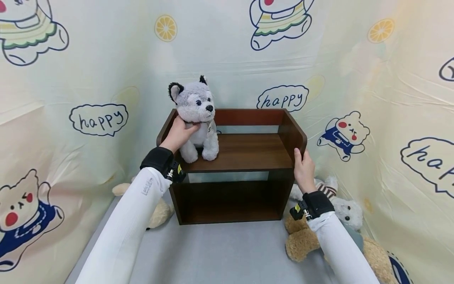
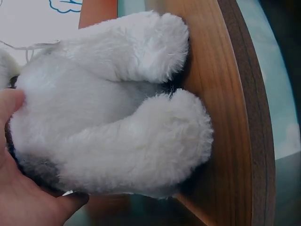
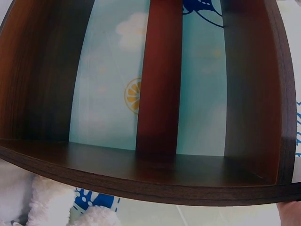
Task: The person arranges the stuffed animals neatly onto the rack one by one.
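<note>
A grey-and-white husky plush toy (image 1: 194, 102) with black-edged ears sits upright at the left of the upper board of a dark brown wooden shelf (image 1: 248, 152). My left hand (image 1: 179, 134) grips it below the head, thumb across its chest. Up close in the left wrist view, the plush's white legs (image 2: 155, 132) lie over the board. At the shelf's right side panel, my right hand (image 1: 305, 171) holds the front edge, thumb in front and fingers on the outer face. Only a sliver of that hand (image 3: 290, 215) appears in the right wrist view's corner.
The shelf stands on a grey tabletop (image 1: 213, 252). Several plush toys lie right of it, among them a brown one (image 1: 301, 240) and a white one (image 1: 348, 213). A beige plush (image 1: 160, 215) lies to its left. Printed curtains (image 1: 220, 51) hang close behind and at both sides.
</note>
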A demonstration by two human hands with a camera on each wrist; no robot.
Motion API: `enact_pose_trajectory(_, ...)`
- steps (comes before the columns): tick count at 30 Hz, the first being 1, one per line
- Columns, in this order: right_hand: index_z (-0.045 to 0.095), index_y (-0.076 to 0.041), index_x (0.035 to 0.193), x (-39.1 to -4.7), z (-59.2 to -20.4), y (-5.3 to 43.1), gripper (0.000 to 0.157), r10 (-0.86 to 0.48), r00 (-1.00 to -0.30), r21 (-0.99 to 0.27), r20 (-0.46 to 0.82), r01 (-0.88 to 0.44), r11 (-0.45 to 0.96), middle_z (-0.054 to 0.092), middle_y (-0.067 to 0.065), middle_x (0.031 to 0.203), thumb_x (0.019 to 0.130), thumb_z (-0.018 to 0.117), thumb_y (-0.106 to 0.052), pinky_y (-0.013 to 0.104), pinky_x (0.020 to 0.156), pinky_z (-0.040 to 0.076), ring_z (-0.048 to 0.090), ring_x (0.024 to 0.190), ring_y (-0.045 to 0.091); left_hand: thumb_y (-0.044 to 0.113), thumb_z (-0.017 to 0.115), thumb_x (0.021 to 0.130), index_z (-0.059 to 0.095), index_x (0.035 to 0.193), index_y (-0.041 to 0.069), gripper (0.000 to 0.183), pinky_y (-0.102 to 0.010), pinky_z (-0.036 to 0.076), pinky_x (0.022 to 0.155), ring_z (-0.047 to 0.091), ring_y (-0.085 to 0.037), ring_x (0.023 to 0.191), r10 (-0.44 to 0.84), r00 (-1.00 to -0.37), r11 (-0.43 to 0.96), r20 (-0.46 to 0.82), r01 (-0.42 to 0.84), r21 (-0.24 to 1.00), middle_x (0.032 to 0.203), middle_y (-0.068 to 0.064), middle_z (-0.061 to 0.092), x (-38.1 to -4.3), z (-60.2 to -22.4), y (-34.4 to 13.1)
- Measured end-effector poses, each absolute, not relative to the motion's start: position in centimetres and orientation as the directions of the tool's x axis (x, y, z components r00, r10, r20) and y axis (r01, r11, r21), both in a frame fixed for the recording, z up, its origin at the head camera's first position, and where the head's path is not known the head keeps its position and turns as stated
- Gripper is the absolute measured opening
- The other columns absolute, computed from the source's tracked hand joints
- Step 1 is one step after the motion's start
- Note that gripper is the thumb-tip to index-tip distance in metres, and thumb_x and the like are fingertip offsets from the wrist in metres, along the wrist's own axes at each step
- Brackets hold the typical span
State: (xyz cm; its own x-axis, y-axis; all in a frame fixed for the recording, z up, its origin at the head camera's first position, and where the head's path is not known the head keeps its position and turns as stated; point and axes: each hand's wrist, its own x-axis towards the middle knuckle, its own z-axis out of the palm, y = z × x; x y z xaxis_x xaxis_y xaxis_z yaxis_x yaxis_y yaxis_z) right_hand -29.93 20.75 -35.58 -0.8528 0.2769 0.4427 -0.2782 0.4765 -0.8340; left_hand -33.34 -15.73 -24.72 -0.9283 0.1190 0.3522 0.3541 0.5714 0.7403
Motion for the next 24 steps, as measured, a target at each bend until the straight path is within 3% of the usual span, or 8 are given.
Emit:
enact_pose_trajectory(7,0.045,-0.001,0.125,-29.9,-35.5,20.8,0.048,0.277,-0.853,-0.833,0.443,-0.276,0.480,0.051,0.019,0.126,0.097,0.036,-0.040,0.047,0.089,0.038,0.048,0.108,0.031,0.019,0.052,0.092,0.018,0.138,-0.009,0.064,-0.040,0.022,0.107,0.026,-0.032,0.131,0.129,-0.938,0.607,0.320,0.330,0.723,0.140,-0.026,0.027,-32.9,-24.7,-15.8)
enact_pose_trajectory(14,0.047,-0.001,0.121,-29.9,-35.6,20.7,0.046,0.286,-0.847,-0.832,0.448,-0.277,0.481,0.052,0.019,0.124,0.097,0.036,-0.039,0.045,0.085,0.038,0.048,0.105,0.030,0.023,0.044,0.095,0.000,0.139,-0.012,0.072,-0.044,0.017,0.108,0.014,-0.040,0.133,0.075,-0.979,0.763,0.188,0.178,0.622,0.143,-0.034,0.010,-32.0,-24.3,-15.4)
enact_pose_trajectory(20,0.046,-0.004,0.125,-29.9,-35.7,20.8,0.047,0.289,-0.846,-0.835,0.448,-0.281,0.472,0.052,0.018,0.125,0.097,0.036,-0.040,0.047,0.090,0.039,0.048,0.107,0.029,0.026,0.040,0.096,0.000,0.136,-0.018,0.072,-0.048,0.023,0.105,0.021,-0.044,0.130,0.026,-0.987,0.858,0.156,0.102,0.503,0.140,-0.038,0.015,-31.2,-24.3,-14.9)
enact_pose_trajectory(24,0.047,-0.002,0.121,-29.9,-35.7,20.8,0.046,0.287,-0.845,-0.834,0.452,-0.286,0.473,0.053,0.019,0.122,0.097,0.036,-0.039,0.044,0.085,0.039,0.048,0.103,0.029,0.028,0.042,0.095,0.004,0.135,-0.020,0.073,-0.049,0.029,0.102,0.028,-0.045,0.126,0.012,-0.990,0.895,0.143,0.075,0.440,0.137,-0.039,0.021,-30.6,-24.3,-14.9)
